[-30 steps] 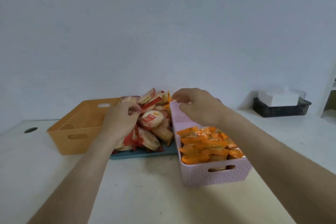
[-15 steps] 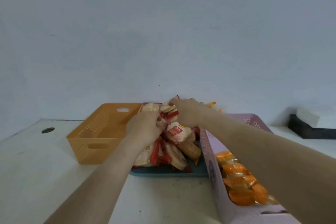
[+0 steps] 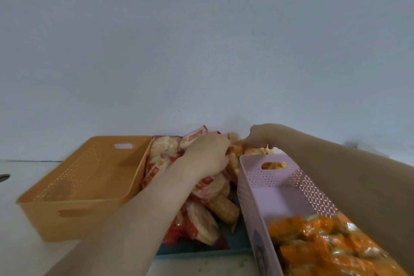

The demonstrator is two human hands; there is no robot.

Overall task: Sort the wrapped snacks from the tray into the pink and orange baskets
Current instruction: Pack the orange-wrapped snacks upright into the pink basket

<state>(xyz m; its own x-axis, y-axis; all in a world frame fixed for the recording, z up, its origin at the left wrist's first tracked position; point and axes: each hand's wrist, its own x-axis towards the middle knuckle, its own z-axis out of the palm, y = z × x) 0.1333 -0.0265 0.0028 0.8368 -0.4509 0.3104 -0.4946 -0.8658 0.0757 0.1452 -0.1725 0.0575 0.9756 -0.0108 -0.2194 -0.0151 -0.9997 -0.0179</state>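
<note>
At lower right the pink basket (image 3: 264,177) holds orange-wrapped snacks (image 3: 324,242), its long side running away toward the wall. The teal tray (image 3: 201,251) sits tight between it and the orange basket (image 3: 89,175), heaped with red-and-white snacks (image 3: 201,224) lying every which way. Open counter (image 3: 22,242) lies at lower left. Farther back, the left hand (image 3: 208,154) curls into the heap and the right hand (image 3: 262,136) dips behind the pink basket; I cannot tell what either grips.

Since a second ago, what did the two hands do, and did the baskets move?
The right hand left the far rim of the pink basket and reached into the far end of the snack pile. The left hand pushed deeper into the pile. Whether either grips a snack is unclear. That basket, the orange basket and the tray stayed put.
</note>
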